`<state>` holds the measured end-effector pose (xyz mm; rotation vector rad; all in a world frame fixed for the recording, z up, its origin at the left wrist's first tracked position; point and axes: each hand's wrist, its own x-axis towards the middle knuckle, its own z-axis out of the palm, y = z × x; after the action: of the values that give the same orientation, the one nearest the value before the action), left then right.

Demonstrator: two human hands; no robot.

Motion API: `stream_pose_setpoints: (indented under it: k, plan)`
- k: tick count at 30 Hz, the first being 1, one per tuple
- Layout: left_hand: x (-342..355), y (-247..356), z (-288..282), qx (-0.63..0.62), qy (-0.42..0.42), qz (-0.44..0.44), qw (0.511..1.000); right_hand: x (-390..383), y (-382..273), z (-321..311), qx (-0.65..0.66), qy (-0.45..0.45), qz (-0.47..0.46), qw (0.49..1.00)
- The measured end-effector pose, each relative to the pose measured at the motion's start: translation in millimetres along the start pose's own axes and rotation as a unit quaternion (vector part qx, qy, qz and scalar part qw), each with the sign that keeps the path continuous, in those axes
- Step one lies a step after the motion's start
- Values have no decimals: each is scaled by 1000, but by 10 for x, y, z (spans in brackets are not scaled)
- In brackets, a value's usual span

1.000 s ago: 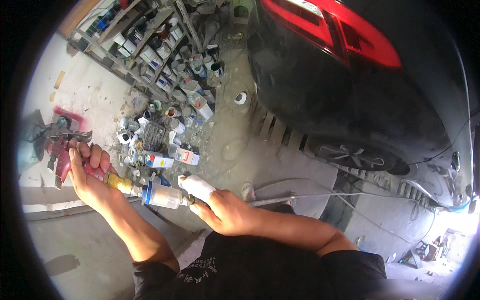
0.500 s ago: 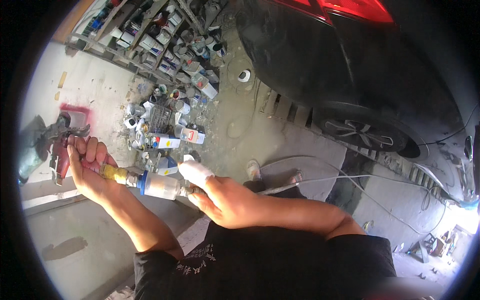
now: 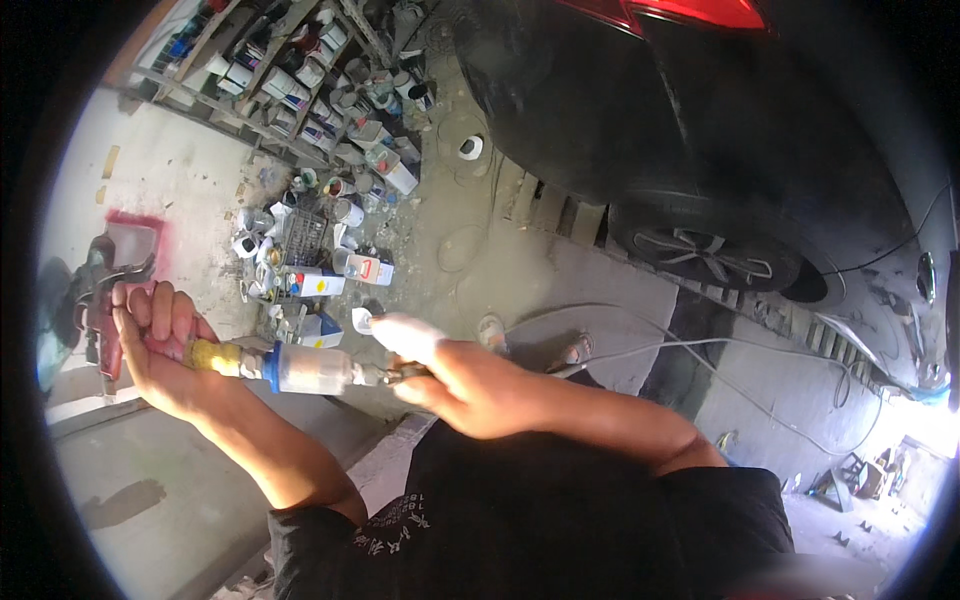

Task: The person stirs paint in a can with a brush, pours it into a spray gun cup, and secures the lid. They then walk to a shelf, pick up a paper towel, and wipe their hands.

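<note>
Where L hand (image 3: 158, 345) wraps, gun (image 3: 103, 335) hidden.

A: What's on the floor (image 3: 510, 275)?
B: Dark crate (image 3: 303, 238) amid loose cans (image 3: 347, 212), white boxy containers (image 3: 318, 284) just beside it. Small white tub (image 3: 470, 147) sits apart. Hose (image 3: 600, 306) too.
A: Shelf rack (image 3: 213, 106)?
B: Crowded, mostly tins (image 3: 285, 88). Contents too small to tell.

Your view shifted, carrying the glossy red tail light (image 3: 690, 10) mostly past its upper edge and bringing your second sandalled foot (image 3: 577, 350) into sight. Within it, your bare right hand (image 3: 480, 390) sat higher and the translucent, blue-collared plastic cylinder (image 3: 315, 370) came nearer level.
</note>
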<state>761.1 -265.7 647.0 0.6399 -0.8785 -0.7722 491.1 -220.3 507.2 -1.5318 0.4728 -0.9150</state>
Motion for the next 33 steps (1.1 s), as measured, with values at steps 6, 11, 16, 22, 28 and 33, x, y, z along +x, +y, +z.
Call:
stream_pose_setpoints:
  k: [6, 11, 16, 22, 28, 33]
  plan:
    - [203, 452, -406, 147, 126, 104, 976, -559, 974, -483, -226, 60, 290, 928]
    - [-50, 267, -863, 256, 179, 120, 942, -867, 2113, -805, -360, 57, 372, 854]
    - [-184, 252, -1213, 242, 185, 77, 950, -1058, 2771, -940, -411, 139, 414, 800]
    - [-236, 286, -1732, 315, 256, 82, 910, -1505, 2814, -911, -339, 94, 476, 806]
    - [-122, 120, -2160, 323, 231, 64, 916, -1917, 2879, -969, -345, 67, 555, 754]
    - [-42, -71, -2311, 354, 199, 21, 914, -2037, 2852, -1062, -237, 207, 603, 733]
